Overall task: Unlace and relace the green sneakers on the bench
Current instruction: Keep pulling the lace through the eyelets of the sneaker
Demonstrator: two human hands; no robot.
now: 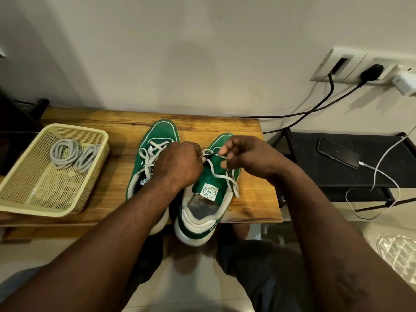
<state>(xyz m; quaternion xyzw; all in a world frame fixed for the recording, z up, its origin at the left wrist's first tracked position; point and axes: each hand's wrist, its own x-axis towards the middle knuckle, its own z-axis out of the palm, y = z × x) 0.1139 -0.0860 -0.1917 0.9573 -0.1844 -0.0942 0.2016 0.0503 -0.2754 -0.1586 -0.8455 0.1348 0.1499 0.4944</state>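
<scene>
On the bench (247,199), next to the other sneaker (162,131), we have the nearer sneaker (206,180) partly laced. Our left hand (180,164) and right hand (244,157) both pinch the white lace (212,170) with curled fingers near the toe-end eyelets. We should keep the lace flat, draw both ends even, and hold the shoe steady.

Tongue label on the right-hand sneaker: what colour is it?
The tongue label is white with a round green emblem; the head view shows it best.
</scene>
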